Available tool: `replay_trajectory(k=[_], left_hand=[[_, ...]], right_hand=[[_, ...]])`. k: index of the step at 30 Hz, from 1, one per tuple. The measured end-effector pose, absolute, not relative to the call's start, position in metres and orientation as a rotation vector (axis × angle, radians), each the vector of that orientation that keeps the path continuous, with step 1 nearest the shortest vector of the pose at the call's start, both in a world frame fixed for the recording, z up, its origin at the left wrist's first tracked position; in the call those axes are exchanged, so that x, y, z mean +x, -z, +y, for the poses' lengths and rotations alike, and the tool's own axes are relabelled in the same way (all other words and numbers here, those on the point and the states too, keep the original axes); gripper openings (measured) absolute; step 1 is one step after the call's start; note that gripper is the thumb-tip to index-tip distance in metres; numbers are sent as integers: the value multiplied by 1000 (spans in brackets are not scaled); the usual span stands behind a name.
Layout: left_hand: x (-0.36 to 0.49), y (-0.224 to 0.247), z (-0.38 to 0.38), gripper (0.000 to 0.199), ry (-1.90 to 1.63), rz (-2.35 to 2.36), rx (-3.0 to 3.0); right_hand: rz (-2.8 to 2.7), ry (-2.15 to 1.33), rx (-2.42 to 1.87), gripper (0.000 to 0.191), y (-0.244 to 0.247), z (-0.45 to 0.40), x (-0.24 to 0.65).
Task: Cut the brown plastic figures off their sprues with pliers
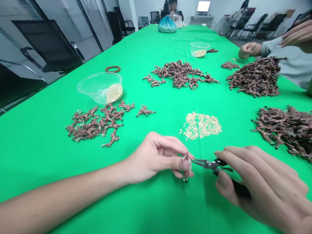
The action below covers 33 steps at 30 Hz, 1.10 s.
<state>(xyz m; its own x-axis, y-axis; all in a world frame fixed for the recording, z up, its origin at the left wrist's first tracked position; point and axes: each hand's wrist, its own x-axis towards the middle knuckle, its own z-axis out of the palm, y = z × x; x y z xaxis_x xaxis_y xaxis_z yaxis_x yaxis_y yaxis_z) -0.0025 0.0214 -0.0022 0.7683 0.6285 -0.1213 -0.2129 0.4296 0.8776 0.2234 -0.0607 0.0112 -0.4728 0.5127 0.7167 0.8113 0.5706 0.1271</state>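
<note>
My left hand [159, 154] pinches a small brown animal figurine [186, 156] between thumb and fingers. Dark-tipped legs stick out below the thumb; the fingertips cover most of its body. Wrapped around the black handles of a pair of needle-nose pliers [208, 164] is my right hand [264, 184]. The plier tips meet the figurine at its right side; whether they grip a small metal part there is too small to tell. Just beyond my hands lies a flat patch of tiny gold-coloured metal pieces [203, 125] on the green tablecloth [160, 213].
Loose brown figurines [94, 125] lie at left beside a clear plastic bowl [92, 83] of gold pieces. More piles [178, 73] [255, 76] [293, 128] spread ahead and right. A brown ring [113, 69], a clear tub [200, 47] and a blue bag [167, 25] stand farther off. A co-worker's hand [249, 50] rests at right.
</note>
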Motion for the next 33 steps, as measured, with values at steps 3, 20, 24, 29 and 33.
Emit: replay_trajectory(k=[3, 20, 24, 29, 33], left_hand=[[-3, 3, 21, 11, -548, 473, 1002], [-2, 1, 20, 9, -539, 484, 985], [0, 1, 21, 8, -536, 485, 983], [-2, 1, 20, 9, -511, 502, 972], [-2, 2, 20, 8, -509, 501, 985]], right_hand=[[-2175, 624, -1035, 11, -10, -61, 224], [-2206, 634, -1106, 12, -12, -65, 226], [-2205, 696, -1077, 12, -12, -65, 226], [-2271, 796, -1014, 13, -14, -67, 227], [-2235, 817, -1011, 13, -13, -66, 225]])
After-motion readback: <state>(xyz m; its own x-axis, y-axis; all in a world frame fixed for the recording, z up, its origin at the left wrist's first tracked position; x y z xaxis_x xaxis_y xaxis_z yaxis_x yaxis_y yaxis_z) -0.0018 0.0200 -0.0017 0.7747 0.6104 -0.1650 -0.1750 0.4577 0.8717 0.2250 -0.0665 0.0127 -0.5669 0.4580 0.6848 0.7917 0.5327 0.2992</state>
